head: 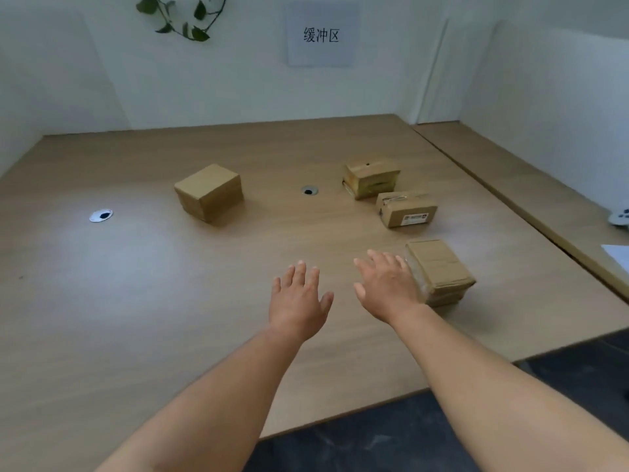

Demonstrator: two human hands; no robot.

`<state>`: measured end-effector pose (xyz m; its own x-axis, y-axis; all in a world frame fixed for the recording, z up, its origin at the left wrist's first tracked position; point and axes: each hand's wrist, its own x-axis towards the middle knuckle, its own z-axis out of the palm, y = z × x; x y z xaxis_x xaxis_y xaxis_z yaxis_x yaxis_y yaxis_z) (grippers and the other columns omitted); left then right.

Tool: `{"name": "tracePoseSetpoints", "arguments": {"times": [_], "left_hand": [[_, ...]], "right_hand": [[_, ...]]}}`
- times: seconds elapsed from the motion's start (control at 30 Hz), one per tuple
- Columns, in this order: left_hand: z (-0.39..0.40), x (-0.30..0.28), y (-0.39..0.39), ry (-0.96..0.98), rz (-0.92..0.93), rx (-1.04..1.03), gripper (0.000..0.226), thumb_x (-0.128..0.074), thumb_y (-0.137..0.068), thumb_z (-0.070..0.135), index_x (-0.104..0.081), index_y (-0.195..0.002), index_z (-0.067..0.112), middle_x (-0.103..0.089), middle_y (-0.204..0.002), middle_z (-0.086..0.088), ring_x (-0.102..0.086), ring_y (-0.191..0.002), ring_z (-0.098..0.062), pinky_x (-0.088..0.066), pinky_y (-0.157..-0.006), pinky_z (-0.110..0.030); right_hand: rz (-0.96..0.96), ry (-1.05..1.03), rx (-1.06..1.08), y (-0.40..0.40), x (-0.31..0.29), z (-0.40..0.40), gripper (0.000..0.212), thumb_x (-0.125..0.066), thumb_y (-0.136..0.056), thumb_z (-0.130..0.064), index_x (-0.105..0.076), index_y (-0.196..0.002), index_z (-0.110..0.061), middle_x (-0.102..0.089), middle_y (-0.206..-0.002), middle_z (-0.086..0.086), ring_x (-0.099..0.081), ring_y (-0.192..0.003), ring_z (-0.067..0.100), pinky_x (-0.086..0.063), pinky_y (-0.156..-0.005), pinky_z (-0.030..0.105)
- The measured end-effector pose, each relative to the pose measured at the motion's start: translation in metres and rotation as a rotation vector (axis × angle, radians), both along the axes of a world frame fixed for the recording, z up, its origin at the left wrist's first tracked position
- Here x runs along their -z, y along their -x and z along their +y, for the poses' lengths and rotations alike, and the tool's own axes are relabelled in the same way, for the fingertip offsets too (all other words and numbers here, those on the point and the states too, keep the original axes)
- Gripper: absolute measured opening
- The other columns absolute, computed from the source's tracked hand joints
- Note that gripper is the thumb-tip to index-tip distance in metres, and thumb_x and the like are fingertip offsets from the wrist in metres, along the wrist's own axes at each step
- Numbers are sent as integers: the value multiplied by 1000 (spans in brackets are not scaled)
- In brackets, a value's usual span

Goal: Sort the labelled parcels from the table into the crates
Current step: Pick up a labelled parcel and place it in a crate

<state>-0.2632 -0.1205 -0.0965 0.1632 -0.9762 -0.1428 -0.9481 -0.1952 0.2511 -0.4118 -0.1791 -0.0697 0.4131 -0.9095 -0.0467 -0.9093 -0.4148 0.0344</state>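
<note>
Several brown cardboard parcels lie on the wooden table (136,301). A cube-shaped parcel (209,192) stands left of centre. At the right are a taped parcel (371,178), a parcel with a white label (407,209) and, nearest me, a flat taped parcel (440,272). My right hand (386,284) hovers open, fingers spread, just left of the flat parcel. My left hand (299,298) is open beside it, above bare table, holding nothing. No crate is in view.
Two round cable holes (101,215) (309,190) sit in the tabletop. A second table (531,185) adjoins at the right with a white object (620,217) and paper (617,255). A paper sign (321,35) and a plant sprig (185,18) hang on the wall. Dark floor (391,441) lies below the front edge.
</note>
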Motion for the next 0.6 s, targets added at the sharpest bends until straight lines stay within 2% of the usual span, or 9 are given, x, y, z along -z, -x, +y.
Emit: {"name": "tracePoseSetpoints", "arguments": {"times": [0.1,0.2,0.37,0.47,0.6], "left_hand": [[-28,4,40,-11,30,37,63,-27,-100,50,-11,-154,20,-1,-162,-6,1,-149,-23,-4,-120,-41],[-55,7,79,-21,70,16,64,-28,-100,50,-10,-154,20,-3,-162,-6,-1,-149,-23,-5,-121,-41],[-101,9,147,-45,140,-32,65,-28,-100,50,-11,-154,18,-9,-161,-7,-8,-148,-24,-11,-119,-38],[-117,9,171,-56,232,-56,66,-30,-101,49,-11,-153,13,-17,-160,-9,-16,-146,-26,-17,-116,-37],[-134,12,196,-158,340,-134,67,-32,-102,44,-9,-153,8,-34,-151,-16,-37,-136,-32,-33,-106,-38]], "right_hand": [[-35,-17,104,46,4,-28,56,-44,-98,-37,-29,-149,-20,-27,-155,9,-25,-141,27,-22,-113,40],[-60,-2,160,88,6,-59,57,-44,-97,-39,-28,-147,-17,-33,-150,10,-31,-135,29,-29,-107,39],[-72,-27,231,146,14,-111,66,-43,-97,-47,-24,-148,-9,-37,-146,15,-35,-131,31,-32,-105,39],[-89,-125,297,162,23,-126,64,-44,-96,-50,-34,-143,-7,-40,-144,16,-37,-131,32,-34,-105,39],[-232,-384,400,170,40,-146,58,-48,-94,-51,-52,-132,-9,-53,-136,14,-49,-124,32,-42,-96,36]]}}
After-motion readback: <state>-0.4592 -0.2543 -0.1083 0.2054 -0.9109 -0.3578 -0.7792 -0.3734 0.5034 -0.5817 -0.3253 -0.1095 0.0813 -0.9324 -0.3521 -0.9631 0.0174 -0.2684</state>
